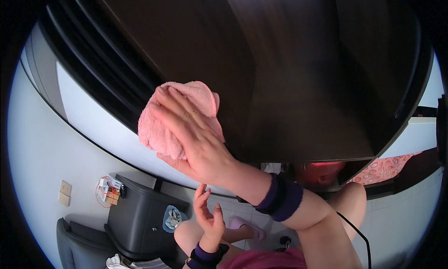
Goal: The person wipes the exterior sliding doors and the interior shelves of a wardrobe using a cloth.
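Note:
My right hand (197,139) is spread over a folded pink terry cloth (204,90), with the thumb at its lower edge. The cloth lies against the left edge of a dark brown wooden cabinet (290,104), beside black ridged trim (94,59). Lower down, my left hand (211,214) is raised near the right wrist. It holds nothing, and its fingers are loosely bent with the thumb apart. Dark wristbands circle both arms.
At the lower left stand a dark grey cabinet (134,213), a blue bin (168,221) and a grey chair (82,248). A red object (322,171) sits below the dark panel. To the right hangs a patterned pink cloth (381,169). A black cable (360,232) runs beside my right arm.

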A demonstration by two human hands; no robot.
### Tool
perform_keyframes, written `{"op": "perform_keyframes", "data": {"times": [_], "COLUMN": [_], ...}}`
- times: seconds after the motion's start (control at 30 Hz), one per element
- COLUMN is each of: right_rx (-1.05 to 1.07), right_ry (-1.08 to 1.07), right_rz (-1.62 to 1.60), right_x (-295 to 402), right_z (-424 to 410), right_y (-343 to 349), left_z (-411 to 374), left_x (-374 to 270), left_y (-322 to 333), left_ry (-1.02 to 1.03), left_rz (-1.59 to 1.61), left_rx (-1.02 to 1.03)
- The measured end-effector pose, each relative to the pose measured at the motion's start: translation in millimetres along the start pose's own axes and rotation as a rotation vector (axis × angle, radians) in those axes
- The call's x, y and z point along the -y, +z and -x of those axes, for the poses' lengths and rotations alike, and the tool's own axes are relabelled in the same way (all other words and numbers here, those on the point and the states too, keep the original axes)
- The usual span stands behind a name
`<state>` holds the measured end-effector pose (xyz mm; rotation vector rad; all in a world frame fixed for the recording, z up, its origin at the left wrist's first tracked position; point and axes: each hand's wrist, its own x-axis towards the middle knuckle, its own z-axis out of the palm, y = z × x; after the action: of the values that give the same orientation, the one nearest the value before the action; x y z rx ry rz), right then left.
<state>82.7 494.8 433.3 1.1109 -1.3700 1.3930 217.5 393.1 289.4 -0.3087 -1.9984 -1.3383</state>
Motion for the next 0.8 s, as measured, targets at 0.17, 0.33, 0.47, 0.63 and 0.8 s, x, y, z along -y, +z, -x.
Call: {"op": "perform_keyframes", "data": {"times": [0.17,0.33,0.47,0.63,0.8], "right_rx": [-0.017,0.093,0.1,-0.064,-0.176], "right_ry": [0.232,0.596,0.889,0.95,0.664], "right_rz": [0.038,0.115,0.1,0.121,-0.132], "right_x": [-14.2,-17.0,-13.5,0.9,5.5], "right_z": [109.4,260.3,339.5,311.7,225.5], "right_y": [-1.4,-5.3,-10.9,-0.3,3.9], "left_z": [20.4,48.0,50.3,61.7,73.3], "left_x": [25.0,58.5,62.4,76.4,87.7], "left_y": [10.0,11.1,24.1,32.8,32.9], "left_ry": [-0.057,-0.146,-0.245,-0.371,-0.651], "left_rz": [0.029,-0.025,-0.041,0.031,0.253], "left_rx": [-0.019,0.081,0.065,-0.044,-0.253]}}
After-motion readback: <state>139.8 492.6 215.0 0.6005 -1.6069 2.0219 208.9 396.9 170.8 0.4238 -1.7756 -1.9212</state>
